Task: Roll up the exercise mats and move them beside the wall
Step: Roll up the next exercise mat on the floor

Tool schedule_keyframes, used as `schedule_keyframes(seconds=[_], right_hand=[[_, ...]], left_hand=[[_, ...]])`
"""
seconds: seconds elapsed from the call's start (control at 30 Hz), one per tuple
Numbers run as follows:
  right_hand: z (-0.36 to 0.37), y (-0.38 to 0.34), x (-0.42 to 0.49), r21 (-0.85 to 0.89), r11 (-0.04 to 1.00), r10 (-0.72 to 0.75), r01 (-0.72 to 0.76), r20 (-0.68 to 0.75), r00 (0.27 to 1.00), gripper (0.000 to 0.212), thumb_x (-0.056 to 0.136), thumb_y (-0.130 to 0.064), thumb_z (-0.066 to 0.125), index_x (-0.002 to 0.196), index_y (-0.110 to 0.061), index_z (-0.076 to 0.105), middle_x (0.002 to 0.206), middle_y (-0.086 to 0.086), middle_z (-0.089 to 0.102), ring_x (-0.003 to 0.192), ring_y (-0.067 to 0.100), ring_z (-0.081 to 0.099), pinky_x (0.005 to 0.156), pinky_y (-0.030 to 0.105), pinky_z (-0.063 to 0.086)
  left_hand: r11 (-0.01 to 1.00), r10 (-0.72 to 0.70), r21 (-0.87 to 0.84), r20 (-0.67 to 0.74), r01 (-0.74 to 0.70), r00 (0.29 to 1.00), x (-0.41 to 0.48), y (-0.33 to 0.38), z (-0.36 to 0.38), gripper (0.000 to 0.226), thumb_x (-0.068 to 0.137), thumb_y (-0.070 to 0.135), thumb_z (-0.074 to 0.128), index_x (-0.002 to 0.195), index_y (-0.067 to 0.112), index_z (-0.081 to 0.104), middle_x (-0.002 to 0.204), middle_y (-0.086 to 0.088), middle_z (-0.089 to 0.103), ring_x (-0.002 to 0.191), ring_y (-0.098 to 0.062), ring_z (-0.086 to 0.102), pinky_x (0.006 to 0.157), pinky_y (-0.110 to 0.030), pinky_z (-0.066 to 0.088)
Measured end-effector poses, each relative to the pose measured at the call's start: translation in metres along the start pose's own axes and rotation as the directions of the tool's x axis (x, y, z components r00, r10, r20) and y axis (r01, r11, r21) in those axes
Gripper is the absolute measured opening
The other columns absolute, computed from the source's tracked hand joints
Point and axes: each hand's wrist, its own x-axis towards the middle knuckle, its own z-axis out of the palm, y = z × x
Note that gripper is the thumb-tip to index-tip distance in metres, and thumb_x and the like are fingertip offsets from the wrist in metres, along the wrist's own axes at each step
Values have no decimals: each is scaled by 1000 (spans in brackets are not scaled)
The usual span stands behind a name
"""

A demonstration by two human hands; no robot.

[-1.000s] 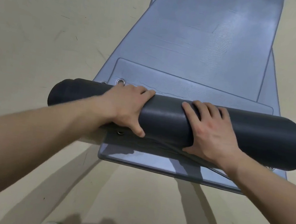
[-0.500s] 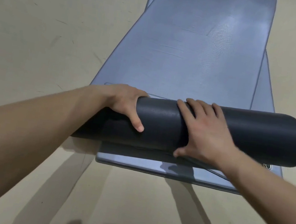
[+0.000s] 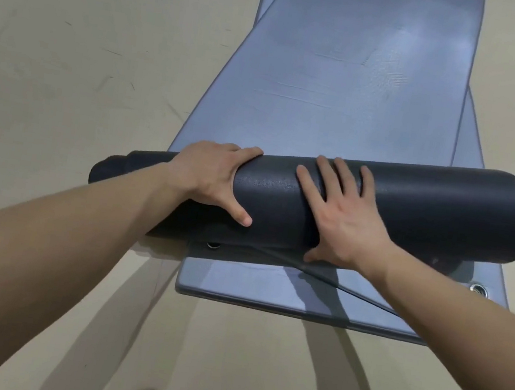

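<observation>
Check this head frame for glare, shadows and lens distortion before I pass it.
Head view: a soft sheen lies on the flat blue-grey foam mat, not blown out; forearm shadows fall toward the camera on the beige floor; wide-angle stretch bows the dark grey rolled mat and swells the forearms; left hand and right hand look sharp.

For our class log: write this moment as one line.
step: rolling; left hand: grips roll; right hand: presses roll; unrolled mat: ahead
</observation>
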Motion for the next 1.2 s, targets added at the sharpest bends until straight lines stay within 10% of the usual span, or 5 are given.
schedule_keyframes(seconds=[0.27,0.43,0.63,0.97,1.2], right_hand=[[-1,38,9,-43,998,31,-37,-129,991,114,67,-37,92,159,-29,25,161,15,33,141,40,37,110,62,35],[13,29,-12,484,724,472,-491,171,865,38,106,-40,38,133,-17,51,128,17,61,106,40,59,83,44,49],[32,14,-50,905,10,400,-425,385,831,51,94,-58,59,136,-31,49,127,-11,65,111,15,64,95,36,50],[42,151,-56,904,1,610,-427,338,717,34,94,-56,57,123,-37,59,120,-17,67,105,10,65,85,31,47],[60,244,-102,876,-37,646,-480,388,657,85,57,-79,80,133,-49,57,115,-16,72,101,12,73,101,44,54]], left_hand=[[885,-293,-357,72,299,953,-25,32,32,117,47,101,63,141,34,46,126,6,68,113,-26,64,98,-43,50],[594,-393,-705,165,387,905,-40,84,68,109,52,98,65,134,27,55,128,10,67,116,-22,64,97,-39,52],[481,-391,-810,146,337,909,-17,128,67,95,59,93,64,124,24,59,118,7,69,103,-23,67,85,-46,61],[367,-114,-928,23,64,993,84,216,39,90,64,68,70,145,37,44,134,10,66,120,-19,66,103,-46,55],[458,-52,-888,-65,-34,997,156,318,15,90,101,38,63,166,34,1,160,0,45,141,-25,49,113,-45,46]])
